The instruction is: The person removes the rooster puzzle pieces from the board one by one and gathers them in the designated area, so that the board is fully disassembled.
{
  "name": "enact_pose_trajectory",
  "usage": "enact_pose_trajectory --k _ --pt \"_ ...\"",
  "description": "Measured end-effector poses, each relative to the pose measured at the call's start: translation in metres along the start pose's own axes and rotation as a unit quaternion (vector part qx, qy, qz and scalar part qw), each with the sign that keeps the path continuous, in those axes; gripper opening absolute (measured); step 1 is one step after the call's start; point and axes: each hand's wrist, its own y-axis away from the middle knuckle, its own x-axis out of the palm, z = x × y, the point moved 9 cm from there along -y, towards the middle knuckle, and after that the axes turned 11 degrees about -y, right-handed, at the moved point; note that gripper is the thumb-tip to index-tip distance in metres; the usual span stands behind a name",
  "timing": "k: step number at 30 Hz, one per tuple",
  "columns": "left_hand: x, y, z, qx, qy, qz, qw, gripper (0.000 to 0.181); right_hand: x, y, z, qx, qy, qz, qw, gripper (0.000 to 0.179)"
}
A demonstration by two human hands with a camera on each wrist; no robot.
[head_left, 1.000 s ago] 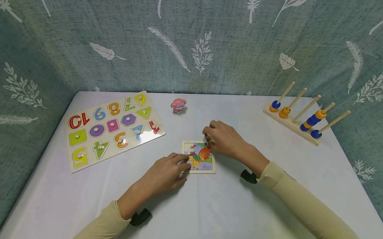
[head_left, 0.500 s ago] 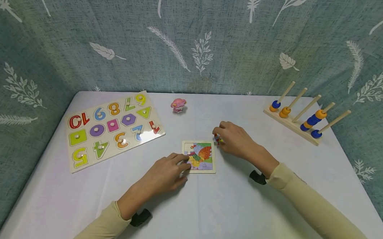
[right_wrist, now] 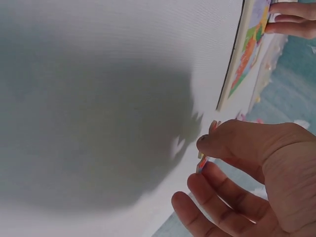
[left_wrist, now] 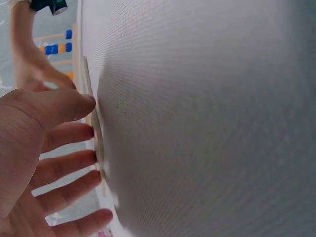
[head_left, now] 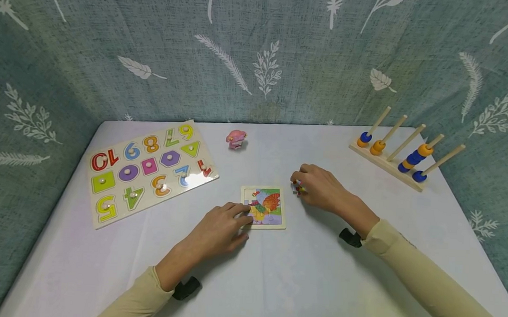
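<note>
A small square jigsaw puzzle (head_left: 283,216) with a pale wooden border lies flat in the middle of the table, its picture a red, green and yellow bird-like figure. Bare pale wood shows at its upper left corner. My left hand (head_left: 220,227) rests fingertips on its left side, the fingers loosely extended, as the left wrist view also shows. To the right of the puzzle, my right hand (head_left: 323,188) pinches a colourful jigsaw piece (right_wrist: 201,164) between thumb and fingers, close over the table. The thumb and fingers hide part of the piece.
A number and shape peg board (head_left: 161,161) lies at the left. A pink figurine (head_left: 236,139) stands near the back edge. At the back right is a wooden bead stacker (head_left: 391,166) with upright pegs. Patterned cloth (head_left: 164,53) hangs behind the table.
My right hand has moved right, from over the puzzle's upper right corner to beside it, with the jigsaw piece in its fingers. The left hand stays in place.
</note>
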Motion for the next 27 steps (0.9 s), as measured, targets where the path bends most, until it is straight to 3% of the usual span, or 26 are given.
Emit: enact_pose_trajectory --k 17,27 --pt "-0.001 0.000 0.000 0.001 0.001 -0.008 1.0000 0.033 0.005 0.011 -0.011 0.001 -0.005 0.007 1.0000 0.029" --pt "0.000 -0.001 0.001 -0.001 0.006 0.005 1.0000 0.035 0.006 0.015 -0.013 -0.004 -0.012 0.005 0.9999 0.029"
